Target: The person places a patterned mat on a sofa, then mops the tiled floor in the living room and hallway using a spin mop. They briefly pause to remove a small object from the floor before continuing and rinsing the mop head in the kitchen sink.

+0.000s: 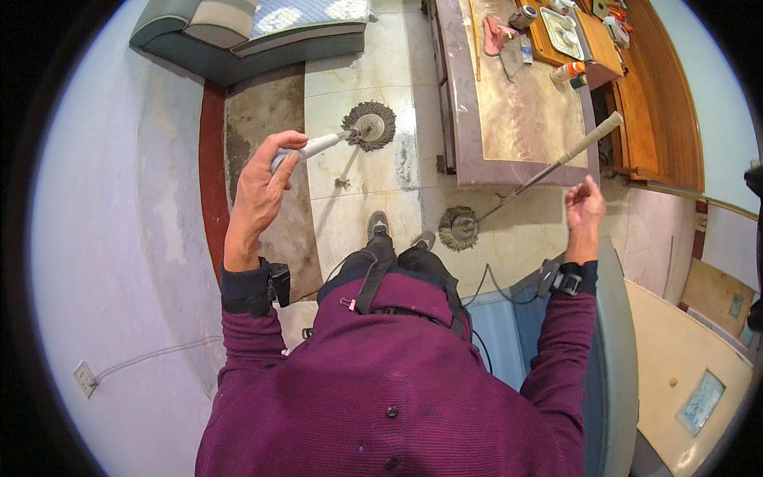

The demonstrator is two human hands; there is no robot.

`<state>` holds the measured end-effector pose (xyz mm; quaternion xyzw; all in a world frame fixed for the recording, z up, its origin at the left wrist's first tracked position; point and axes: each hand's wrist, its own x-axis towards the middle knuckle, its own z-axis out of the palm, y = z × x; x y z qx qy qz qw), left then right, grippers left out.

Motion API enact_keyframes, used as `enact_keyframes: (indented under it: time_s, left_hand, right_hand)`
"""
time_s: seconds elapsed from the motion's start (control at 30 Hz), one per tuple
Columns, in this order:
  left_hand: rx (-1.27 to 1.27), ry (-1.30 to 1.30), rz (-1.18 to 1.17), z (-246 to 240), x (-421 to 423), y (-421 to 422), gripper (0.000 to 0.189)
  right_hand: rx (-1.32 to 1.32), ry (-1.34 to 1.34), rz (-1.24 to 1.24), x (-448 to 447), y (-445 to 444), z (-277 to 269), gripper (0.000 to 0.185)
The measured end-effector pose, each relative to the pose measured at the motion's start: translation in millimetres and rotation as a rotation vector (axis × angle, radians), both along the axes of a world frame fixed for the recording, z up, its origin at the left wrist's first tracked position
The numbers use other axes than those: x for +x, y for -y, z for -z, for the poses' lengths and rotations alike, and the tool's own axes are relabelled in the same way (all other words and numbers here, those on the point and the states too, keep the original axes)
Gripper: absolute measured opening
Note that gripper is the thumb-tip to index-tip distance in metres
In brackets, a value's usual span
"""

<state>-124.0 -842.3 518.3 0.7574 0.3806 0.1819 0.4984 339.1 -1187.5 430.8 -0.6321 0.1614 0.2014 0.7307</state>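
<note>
At the left of the head view, my left hand [268, 173] is closed around the pale handle [319, 146] of a mop. This mop's round head [371, 126], with a fringe of grey strands, is on the floor tiles. A second mop's round grey head [461, 229] rests on the floor in front of my shoes. Its metal pole [524, 188] slants up to the right, past the table's corner, and ends in a light grip [607, 123]. My right hand [585, 206] is beside that pole, apart from it, with its fingers loosely spread and nothing in them.
A table [524, 119] holds a pink cloth [493, 37], a tray of cups [562, 34] and a spray can [566, 73]. A grey-green sofa [298, 53] stands at the upper left, a blue seat [495, 322] lies behind me, and a wooden bench [667, 107] is at right.
</note>
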Motion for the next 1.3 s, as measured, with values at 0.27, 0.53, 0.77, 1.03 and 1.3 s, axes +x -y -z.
enact_keyframes:
  time_s: [0.27, 0.53, 0.77, 1.03, 1.3]
  left_hand:
    - [0.075, -0.006, -0.026, 1.4, -8.4, -9.5, 0.022]
    - [-0.159, -0.041, -0.255, 2.2, -46.2, -12.0, 0.023]
    - [-0.179, -0.093, -0.263, 7.0, -44.9, 23.2, 0.024]
    - [-0.054, -0.014, -0.067, 8.7, 7.0, 81.3, 0.018]
    - [-0.098, 0.0, -0.154, 12.4, 16.0, 120.6, 0.017]
  right_hand:
    - [-0.29, 0.563, -0.336, 34.3, -30.5, -67.4, 0.024]
    - [-0.345, 0.141, -0.43, 1.5, 0.2, 27.7, 0.026]
    - [-0.299, -0.13, -0.58, 13.0, -28.6, 82.1, 0.024]
    - [-0.428, 0.118, -0.522, 116.9, -59.7, 75.2, 0.018]
    - [-0.43, -0.142, -0.439, 183.7, -23.5, 123.1, 0.024]
